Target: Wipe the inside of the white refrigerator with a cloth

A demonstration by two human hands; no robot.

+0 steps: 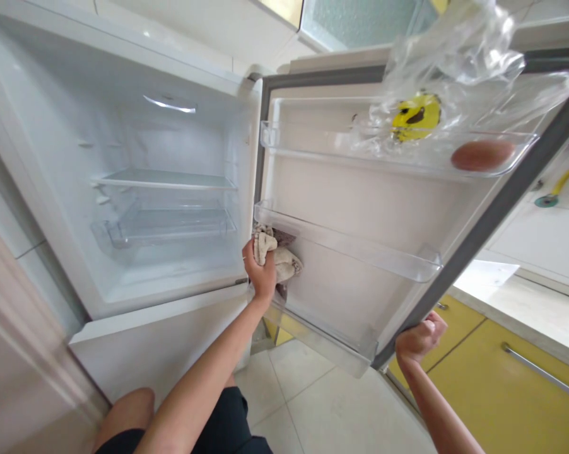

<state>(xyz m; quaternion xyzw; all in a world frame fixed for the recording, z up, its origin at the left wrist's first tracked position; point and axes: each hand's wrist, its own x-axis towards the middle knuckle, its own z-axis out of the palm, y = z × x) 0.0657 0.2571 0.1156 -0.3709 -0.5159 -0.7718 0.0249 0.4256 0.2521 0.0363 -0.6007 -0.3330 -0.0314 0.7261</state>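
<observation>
My left hand [260, 271] is closed around a crumpled beige and brown cloth [287, 263], at the hinge side of the open refrigerator door [341, 208]. The cloth lies against the door's inner face, just below the middle clear shelf [360, 243]. My right hand [421, 339] grips the outer edge of the door near its lower corner, fingers curled behind it. To the left stands the refrigerator compartment [171, 142], with a glass shelf [166, 179] and a clear lower tray [180, 222] inside.
A clear plastic bag [455, 69] with a yellow print and an egg-like reddish-brown object [483, 155] are at the top door shelf. Yellow cabinets [516, 384] and a countertop [540, 306] stand right of the door. Below is a tiled floor [322, 403].
</observation>
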